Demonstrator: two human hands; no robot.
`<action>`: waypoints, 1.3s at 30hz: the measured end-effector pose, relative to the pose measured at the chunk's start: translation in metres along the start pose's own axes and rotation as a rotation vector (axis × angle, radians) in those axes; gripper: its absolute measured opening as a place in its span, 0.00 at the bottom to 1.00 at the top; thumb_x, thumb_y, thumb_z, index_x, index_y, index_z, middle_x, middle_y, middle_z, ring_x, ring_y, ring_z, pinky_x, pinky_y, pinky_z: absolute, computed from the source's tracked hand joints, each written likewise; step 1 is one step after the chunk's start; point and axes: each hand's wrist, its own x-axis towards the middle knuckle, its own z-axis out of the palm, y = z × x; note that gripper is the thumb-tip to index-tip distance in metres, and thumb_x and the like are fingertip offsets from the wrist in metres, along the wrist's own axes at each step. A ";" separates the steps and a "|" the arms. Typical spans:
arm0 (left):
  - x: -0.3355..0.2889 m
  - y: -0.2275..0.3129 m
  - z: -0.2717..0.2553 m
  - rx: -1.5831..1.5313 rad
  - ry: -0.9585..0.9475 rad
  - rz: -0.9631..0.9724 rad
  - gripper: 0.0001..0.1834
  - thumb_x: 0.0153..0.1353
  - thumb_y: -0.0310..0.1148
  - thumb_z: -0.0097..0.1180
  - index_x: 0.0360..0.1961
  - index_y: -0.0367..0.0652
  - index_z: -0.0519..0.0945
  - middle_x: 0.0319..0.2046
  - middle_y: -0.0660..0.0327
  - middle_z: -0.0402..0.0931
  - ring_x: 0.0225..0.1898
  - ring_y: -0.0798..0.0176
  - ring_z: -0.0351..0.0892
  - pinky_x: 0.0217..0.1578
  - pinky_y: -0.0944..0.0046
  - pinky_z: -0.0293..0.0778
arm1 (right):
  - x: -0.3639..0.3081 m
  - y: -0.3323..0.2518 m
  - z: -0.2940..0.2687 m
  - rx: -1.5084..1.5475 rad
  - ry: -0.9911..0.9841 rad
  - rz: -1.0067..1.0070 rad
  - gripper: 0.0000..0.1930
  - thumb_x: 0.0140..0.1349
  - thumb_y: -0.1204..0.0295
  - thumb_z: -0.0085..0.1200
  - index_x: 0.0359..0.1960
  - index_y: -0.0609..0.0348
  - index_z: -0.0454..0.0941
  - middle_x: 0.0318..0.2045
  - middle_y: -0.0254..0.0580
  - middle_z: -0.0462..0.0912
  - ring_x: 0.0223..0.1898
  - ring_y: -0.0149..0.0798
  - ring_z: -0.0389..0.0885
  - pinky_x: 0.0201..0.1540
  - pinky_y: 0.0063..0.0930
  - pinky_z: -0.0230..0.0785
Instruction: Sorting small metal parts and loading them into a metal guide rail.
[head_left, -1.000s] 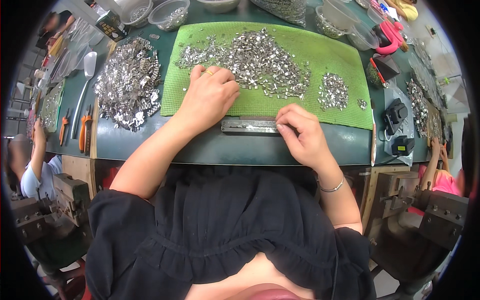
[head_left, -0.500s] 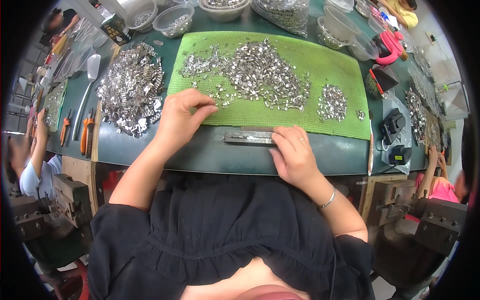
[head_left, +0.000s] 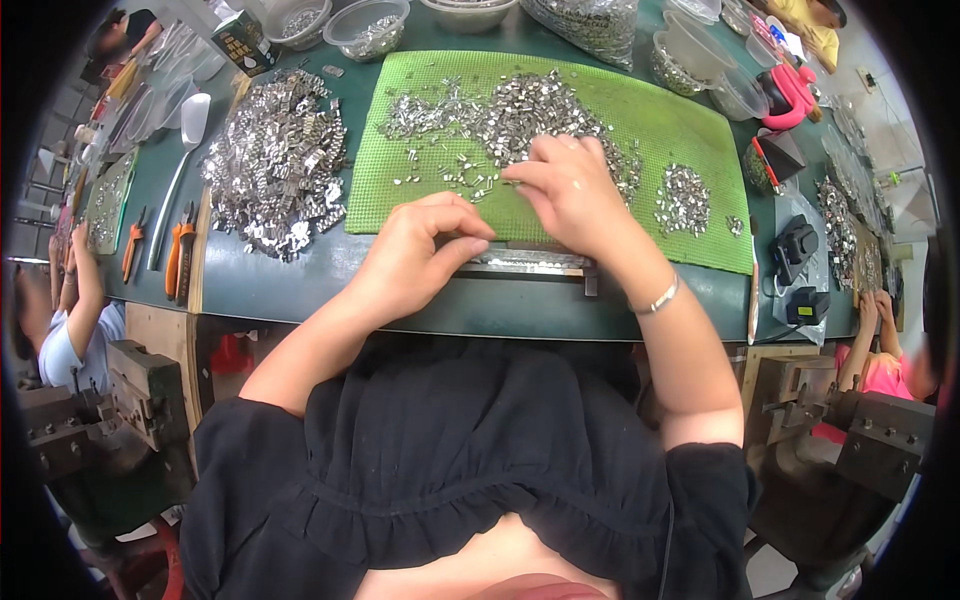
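along the near edge of the green mat [head_left: 690, 125], one narrow metal bar [head_left: 535, 264], lying lengthwise on the dark green bench [head_left: 450, 318]; left end masked by the person's fingers, a small dark block [head_left: 590, 281] at its right end. one left hand [head_left: 415, 250], thumb and forefinger nearly meeting at the bar's left end; whether a piece is pinched there, i cannot tell. one right hand [head_left: 570, 185], bent over the near side of the central heap of small metal pieces [head_left: 530, 112], covering part of it; thumb and forefinger slightly apart, their tips too small and blurred for me to say whether anything is held. upper row: one round clear tub [head_left: 367, 38], whole; a pale bowl [head_left: 470, 15] and a bulging clear bag [head_left: 590, 30], both cut off at the top. on the mat's right: one lesser pile [head_left: 683, 200], with a tiny cluster [head_left: 734, 226] just beside. left of the mat: one tall mound of metal strips [head_left: 275, 165], then a long-handled scoop [head_left: 178, 190] and two orange-handled tools [head_left: 181, 258]. at right: a black device [head_left: 794, 240] on clear plastic, a pink object [head_left: 790, 98] farther back. below, two dark vises [head_left: 150, 395], flanking the person, partly lost in shadow.
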 end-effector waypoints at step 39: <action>0.068 -0.013 -0.032 0.943 -0.360 0.625 0.06 0.46 0.30 0.60 0.27 0.45 0.86 0.55 0.59 0.73 0.62 0.53 0.66 0.59 0.51 0.62 | -0.077 -0.023 -0.017 0.438 0.478 0.499 0.06 0.60 0.81 0.59 0.39 0.68 0.82 0.32 0.44 0.88 0.32 0.34 0.86 0.37 0.25 0.77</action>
